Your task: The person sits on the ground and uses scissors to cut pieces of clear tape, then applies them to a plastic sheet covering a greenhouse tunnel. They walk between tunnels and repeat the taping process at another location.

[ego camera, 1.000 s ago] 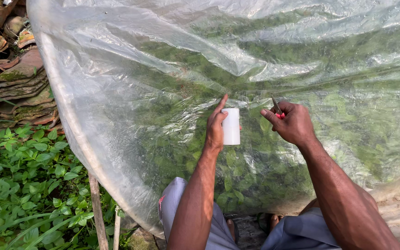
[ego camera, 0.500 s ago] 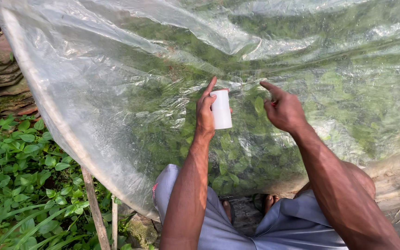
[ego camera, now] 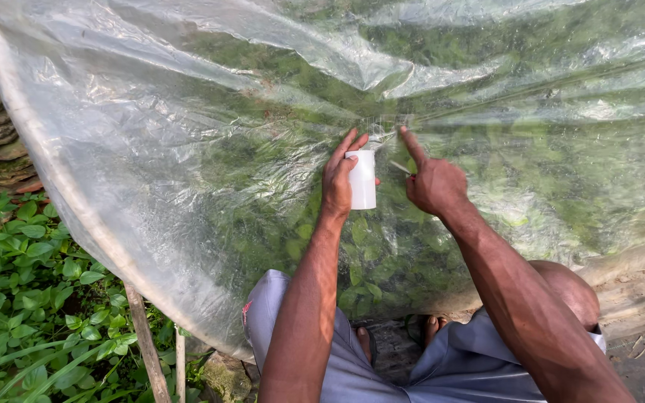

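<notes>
Clear plastic sheet (ego camera: 188, 149) veils the plants; left hand (ego camera: 337, 179) grips a white tube (ego camera: 362, 180), right hand (ego camera: 433, 183) curled, forefinger pressing the sheet, wooden stake (ego camera: 145, 343) lower left.

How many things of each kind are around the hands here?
Hands: 2, left and right
White tube: 1
Plastic sheet: 1
Wooden stakes: 2
Total: 6
</notes>
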